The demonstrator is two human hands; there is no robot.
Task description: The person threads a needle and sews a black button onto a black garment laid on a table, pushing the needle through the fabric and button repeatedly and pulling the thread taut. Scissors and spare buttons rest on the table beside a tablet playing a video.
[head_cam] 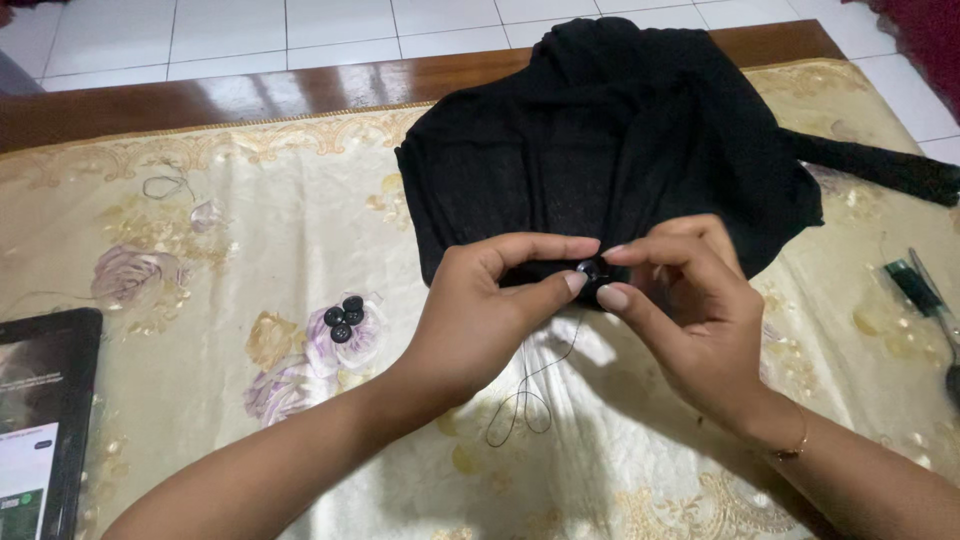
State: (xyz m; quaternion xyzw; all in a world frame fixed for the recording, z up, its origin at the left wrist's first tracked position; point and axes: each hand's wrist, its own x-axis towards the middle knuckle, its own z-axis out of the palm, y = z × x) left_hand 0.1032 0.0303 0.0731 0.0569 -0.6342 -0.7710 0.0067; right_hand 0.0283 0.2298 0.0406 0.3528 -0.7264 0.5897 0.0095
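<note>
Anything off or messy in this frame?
Nothing damaged or spilled. Both hands, left hand and right hand, pinch a button on the black garment. Loose thread trails below; three spare buttons sit clustered on the cloth.

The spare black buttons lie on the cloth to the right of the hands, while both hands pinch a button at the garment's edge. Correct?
Not quite: the head view shows the spare black buttons left of the left hand, not right of the right hand. The rest holds.
</note>
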